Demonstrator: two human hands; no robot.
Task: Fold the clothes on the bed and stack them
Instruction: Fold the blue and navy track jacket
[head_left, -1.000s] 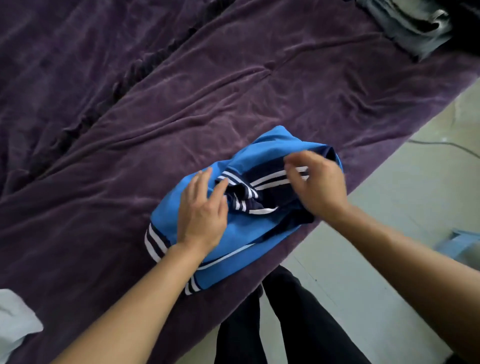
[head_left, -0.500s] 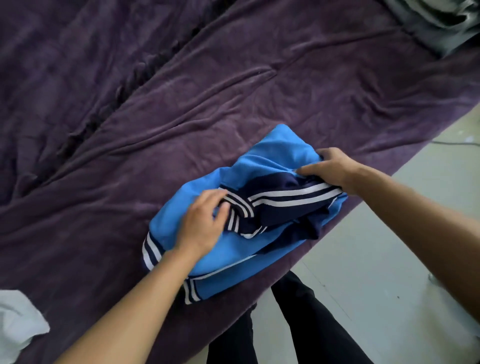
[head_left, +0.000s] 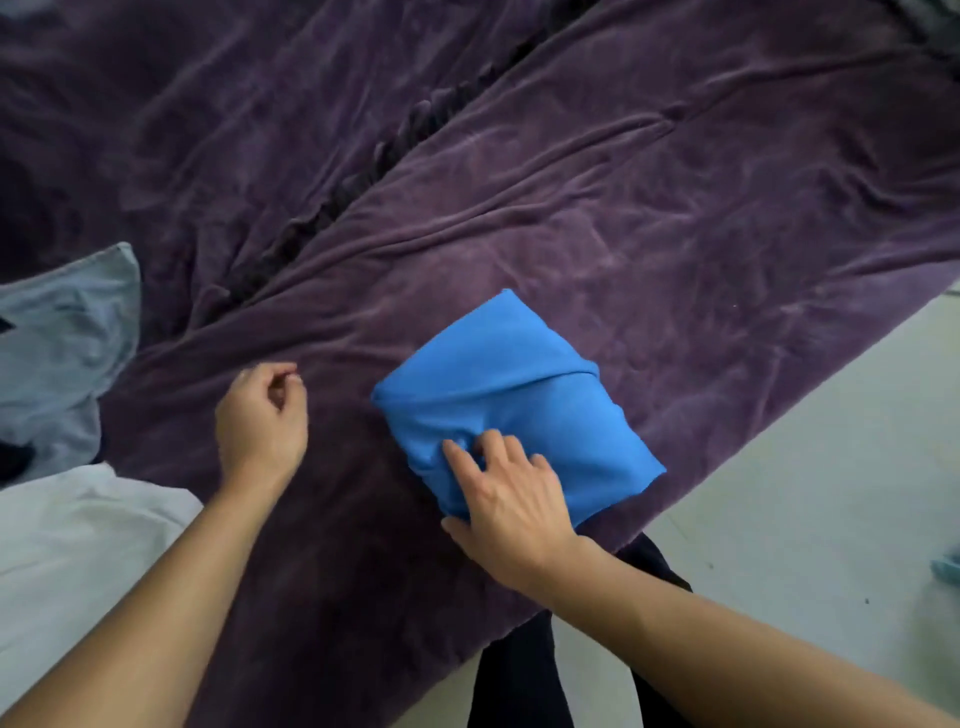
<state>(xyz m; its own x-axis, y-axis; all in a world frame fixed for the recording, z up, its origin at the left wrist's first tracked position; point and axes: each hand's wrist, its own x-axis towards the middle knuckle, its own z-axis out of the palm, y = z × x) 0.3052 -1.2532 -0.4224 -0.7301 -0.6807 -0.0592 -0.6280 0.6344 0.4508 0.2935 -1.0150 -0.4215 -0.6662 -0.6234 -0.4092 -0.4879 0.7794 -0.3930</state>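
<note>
A bright blue garment (head_left: 511, 400) lies folded into a compact bundle on the purple blanket (head_left: 623, 208), near the bed's front edge. Only plain blue cloth shows on top. My right hand (head_left: 511, 499) rests on the bundle's near left corner, fingers spread over the cloth and thumb along its edge. My left hand (head_left: 262, 421) hovers over the blanket to the left of the bundle, apart from it, fingers curled in and holding nothing.
A pale blue garment (head_left: 62, 343) lies crumpled at the left edge, with a white garment (head_left: 78, 551) in front of it. The bed's edge runs diagonally at the right, with light floor (head_left: 805, 519) beyond. My dark trouser legs (head_left: 519, 675) stand against the bed.
The blue garment was folded over, hiding its navy and white stripes. My left hand let go and moved left. My right hand shifted from the far edge to the near corner.
</note>
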